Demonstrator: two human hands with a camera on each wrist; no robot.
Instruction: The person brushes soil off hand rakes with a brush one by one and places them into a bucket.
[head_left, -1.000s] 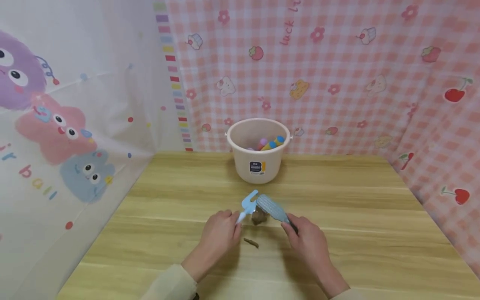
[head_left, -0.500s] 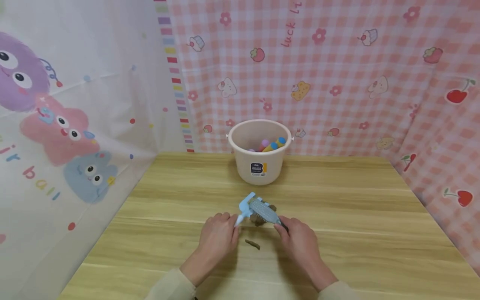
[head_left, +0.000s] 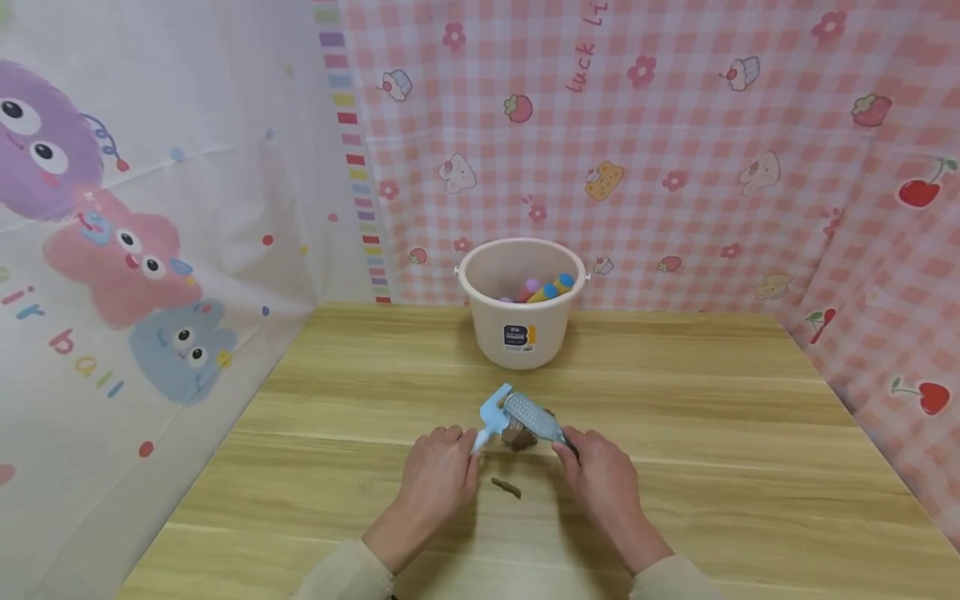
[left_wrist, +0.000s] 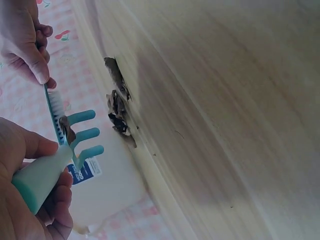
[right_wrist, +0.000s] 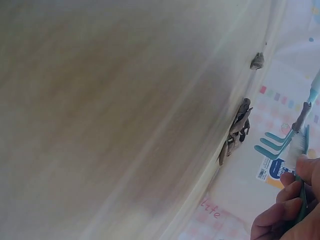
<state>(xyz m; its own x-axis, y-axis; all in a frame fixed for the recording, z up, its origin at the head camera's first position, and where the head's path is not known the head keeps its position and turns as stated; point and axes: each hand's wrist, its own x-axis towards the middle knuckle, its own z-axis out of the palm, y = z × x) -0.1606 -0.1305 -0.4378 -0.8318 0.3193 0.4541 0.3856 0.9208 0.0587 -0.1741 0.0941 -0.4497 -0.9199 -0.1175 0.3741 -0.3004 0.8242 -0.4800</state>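
My left hand [head_left: 437, 468] grips a small light-blue toy rake [head_left: 491, 417] by its pale handle, its tines raised above the table. In my right hand [head_left: 602, 471] is a blue-grey brush [head_left: 531, 415], which partly covers the rake in the head view. Its white bristles [left_wrist: 56, 104] lie against the rake's head in the left wrist view, with a brown dry leaf piece [left_wrist: 67, 130] caught between the two. Crumpled dry leaves [head_left: 519, 437] lie on the table below the tools, partly hidden by the brush. One thin curled leaf [head_left: 506, 487] lies nearer to me.
Beyond the hands stands a cream bucket [head_left: 517, 333] with several colourful handles or sticks [head_left: 543, 292] inside. The wooden table [head_left: 712, 433] meets a pink checked cloth [head_left: 637, 208] at the back and a white printed cloth [head_left: 225, 250] at the left.
The brush in my right hand came left over the rake, then shifted slightly back up and right. My left hand and the rake moved only a little. The thin leaf stays put.
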